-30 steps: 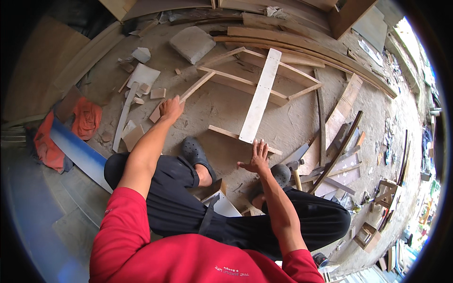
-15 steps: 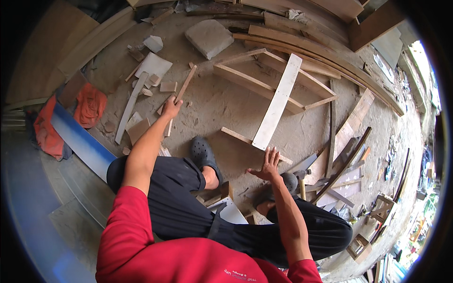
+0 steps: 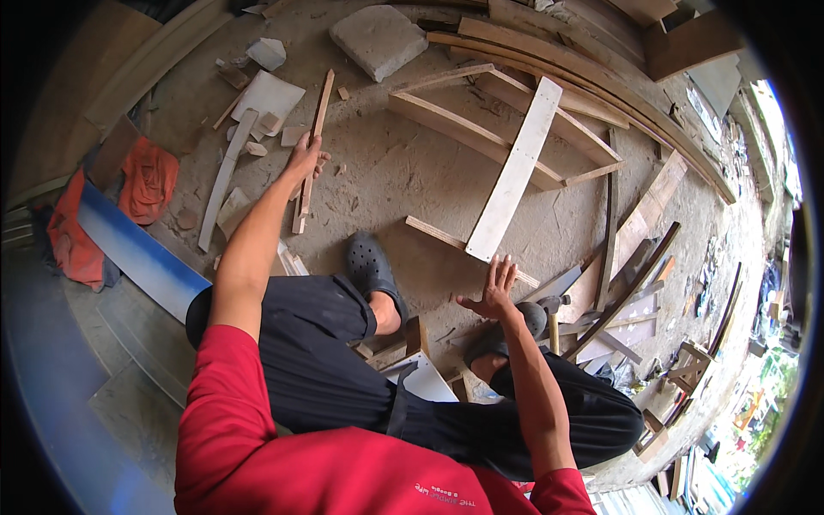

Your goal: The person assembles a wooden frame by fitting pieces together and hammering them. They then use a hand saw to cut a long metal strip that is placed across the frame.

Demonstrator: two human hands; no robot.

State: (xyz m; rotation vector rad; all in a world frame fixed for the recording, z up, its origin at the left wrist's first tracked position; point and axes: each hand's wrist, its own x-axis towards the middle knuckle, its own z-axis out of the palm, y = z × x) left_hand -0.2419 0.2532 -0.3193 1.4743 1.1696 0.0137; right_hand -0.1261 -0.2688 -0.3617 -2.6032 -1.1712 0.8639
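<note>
My left hand (image 3: 305, 160) is closed around the middle of a narrow wooden strip (image 3: 324, 101), which slants up and away from me over the dusty floor. My right hand (image 3: 495, 293) is open, fingers spread, at the near end of a long white board (image 3: 518, 167); whether the fingertips touch the wood is hard to tell. Beneath that end of the board runs a thin wooden batten (image 3: 435, 233). The board's far part lies across a rectangular wooden frame (image 3: 455, 128) on the floor.
A hammer (image 3: 554, 333) is beside my right shoe. Wood offcuts and a pale slab (image 3: 378, 41) lie beyond my left hand. Long planks (image 3: 541, 62) line the far side, and more scrap lumber (image 3: 635, 287) is at right. A blue-and-white panel (image 3: 142, 253) and orange cloth (image 3: 148, 178) are at left.
My left hand has raised the wooden strip off the floor pieces, and the strip now stands steeper in view. My right hand stays open by the white board's end.
</note>
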